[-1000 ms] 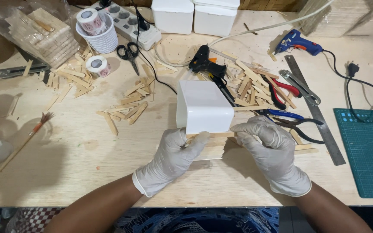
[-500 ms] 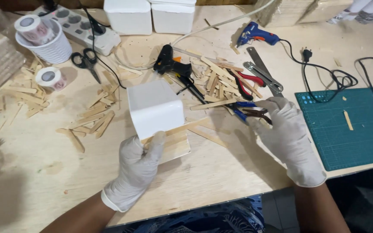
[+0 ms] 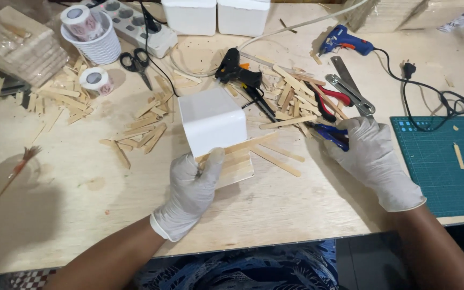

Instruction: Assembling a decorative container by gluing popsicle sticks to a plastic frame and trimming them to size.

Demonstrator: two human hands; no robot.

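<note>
Two gloved hands are working over the wooden surface (image 3: pixel 296 209). Left hand (image 3: pixel 197 185) is gripping the white box (image 3: pixel 213 121), pressing sticks (image 3: pixel 243 145) against its front. Right hand (image 3: pixel 369 153) is closing on blue-handled pliers (image 3: pixel 331 134).

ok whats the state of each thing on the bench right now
left hand: gloved, gripping the white box
white box: tilted, wooden sticks along its lower side
right hand: gloved, on the blue-handled pliers
blue-handled pliers: lying on the table, partly under the hand
black glue gun: lying on its side
blue glue gun: lying down, plug loose on the table
scissors: closed
</note>
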